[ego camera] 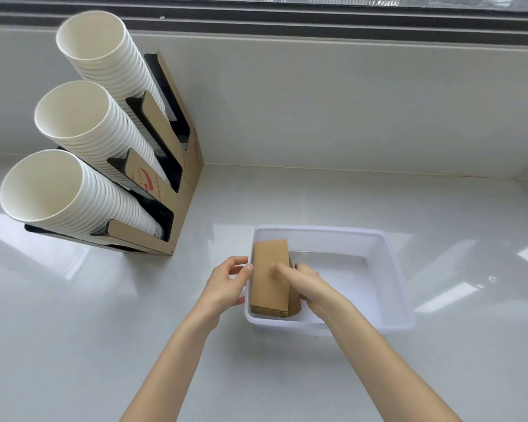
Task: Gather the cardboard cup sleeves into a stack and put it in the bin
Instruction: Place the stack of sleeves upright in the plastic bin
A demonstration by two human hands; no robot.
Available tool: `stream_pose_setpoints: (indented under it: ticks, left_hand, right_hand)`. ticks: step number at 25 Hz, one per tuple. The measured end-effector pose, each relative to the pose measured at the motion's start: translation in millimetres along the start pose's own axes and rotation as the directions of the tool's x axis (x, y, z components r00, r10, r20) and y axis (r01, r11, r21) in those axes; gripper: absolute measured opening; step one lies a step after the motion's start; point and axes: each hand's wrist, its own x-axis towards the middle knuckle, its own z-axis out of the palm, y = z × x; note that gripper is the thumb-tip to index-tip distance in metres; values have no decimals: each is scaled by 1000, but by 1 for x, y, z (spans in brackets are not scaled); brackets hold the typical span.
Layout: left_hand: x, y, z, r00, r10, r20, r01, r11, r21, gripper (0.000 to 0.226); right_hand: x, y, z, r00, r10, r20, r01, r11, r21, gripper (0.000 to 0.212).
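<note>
Your two bare forearms reach up from the bottom edge over the pale, glossy counter (73, 330) and meet at the near left corner of the white plastic bin (390, 269). Your left hand (226, 284) is outside the bin's left wall, its fingers curled loosely, with the thumb and fingertips touching the left edge of the stack of brown cardboard sleeves (270, 275) at about the height of the rim. Your right hand (302, 284) comes in from the other side, inside the bin, with its thumb laid across the top sleeve and the other fingers wrapped down the stack's right side, so the stack is pinched between thumb and fingers. The stack sits inside the bin against its left wall, running lengthways from the near wall toward the far one, with its far end tipped up above the rim; the layered edges of the sleeves show at the near end. You cannot tell whether the near end is resting on the bin floor. The right part of the bin floor shows bare white. Farther back on the left, well apart from the bin, a cardboard cup holder (177, 166) stands on the counter with three slanted stacks of white paper cups (73, 117), their open mouths facing you. Beyond that a pale wall rises to a dark window frame (317, 19).
</note>
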Motion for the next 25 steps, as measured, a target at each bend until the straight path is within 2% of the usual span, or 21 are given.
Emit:
stream_pose_setpoints:
  ticks: [2, 3, 8, 12, 15, 20, 23, 25]
  left_hand:
    - [0, 0, 0, 1000, 5, -4, -5, 1000, 14, 25]
    - [0, 0, 1, 1000, 11, -11, -11, 1000, 26, 27]
    - [0, -1, 3, 998, 48, -49, -45, 996, 78, 30]
    - [0, -1, 2, 998, 48, -45, -44, 995, 94, 32]
    - [0, -1, 5, 996, 68, -58, -61, 992, 113, 34]
    - [1, 4, 1, 993, 97, -60, -84, 978, 190, 35]
    - [-2, 9, 0, 991, 104, -79, -80, 960, 267, 42]
    - [-2, 14, 0, 993, 106, -54, -77, 917, 391, 51]
  right_hand:
    - [3, -1, 5, 1000, 5, 18, -5, 1000, 14, 95]
    - [6, -1, 9, 1000, -1, 27, 0, 1000, 23, 98]
    - [8, 2, 15, 999, -13, 44, 9, 996, 88, 97]
    - [-3, -3, 11, 994, -46, 94, 40, 997, 65, 91]
    - [-11, -2, 5, 987, -74, 140, 76, 997, -8, 78]
    - [-22, 2, -12, 992, -82, 100, 96, 985, -141, 87]
    - [-33, -1, -25, 988, -128, 81, 149, 926, -348, 79]
    - [-40, -4, -33, 982, -168, 85, 189, 862, -470, 74]
